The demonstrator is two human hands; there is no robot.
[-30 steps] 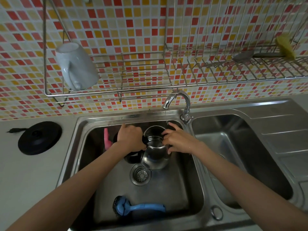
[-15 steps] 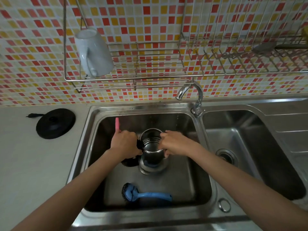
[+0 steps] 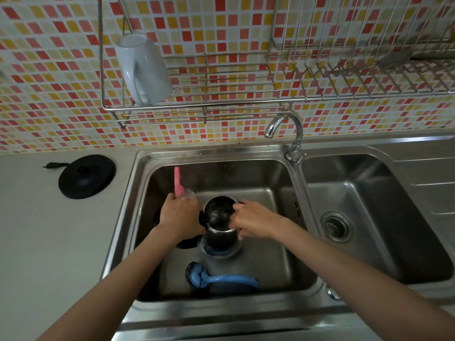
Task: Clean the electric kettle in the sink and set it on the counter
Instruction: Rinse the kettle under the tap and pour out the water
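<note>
Steel kettle [image 3: 219, 233] upright in sink [image 3: 275, 244], lid open, hands gripping rim

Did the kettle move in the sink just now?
Yes. The kettle has slid toward the near side of the sink, closer to the blue brush, and now covers the drain that showed beside it before.

Grey counter [image 3: 49, 242] with black kettle base [image 3: 87, 176] beside steel sink [image 3: 246, 153], its plug [image 3: 50, 165] apparently loose.
</note>
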